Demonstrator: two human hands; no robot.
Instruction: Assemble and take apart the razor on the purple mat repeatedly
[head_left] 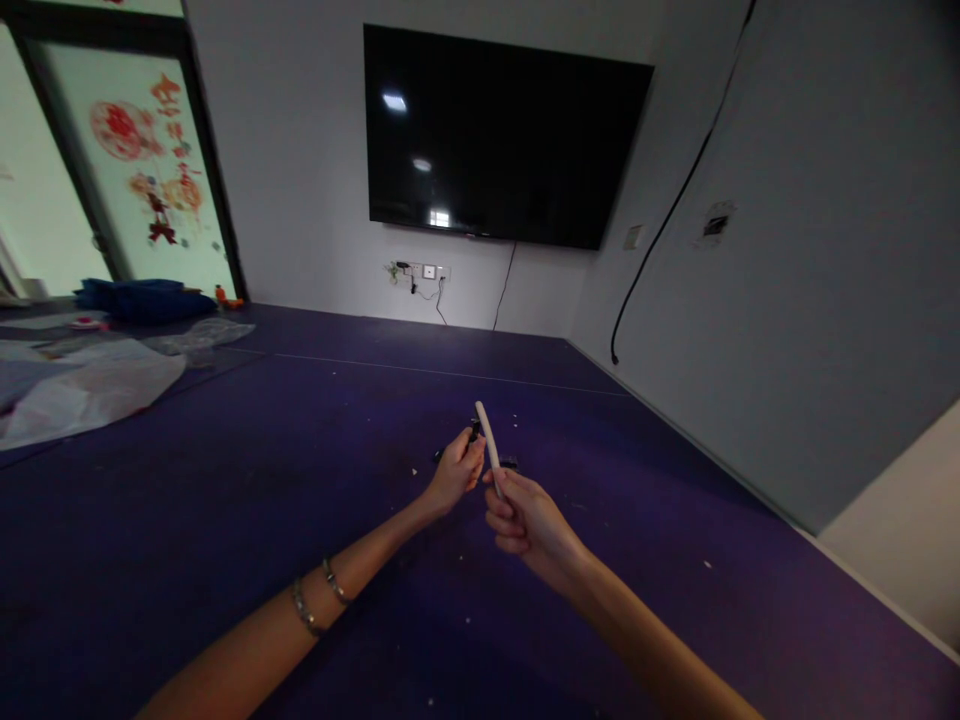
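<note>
Head cam: R hand (536,525) pinches slim, pale, slightly curved stick (488,435); L hand (454,470) grips blk tool (475,430).

Illumination: dim overall — brightest at the glass door (139,168), far left. The television screen (506,140) returns distinct glare spots. Wide-angle distortion stretches the edges; upper right corner darkens — detail at the left hand (456,468) is soft.

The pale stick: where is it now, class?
The pale stick is just below and right of the head view's centre, gripped at its lower end by the right hand, beside the left hand.
</note>
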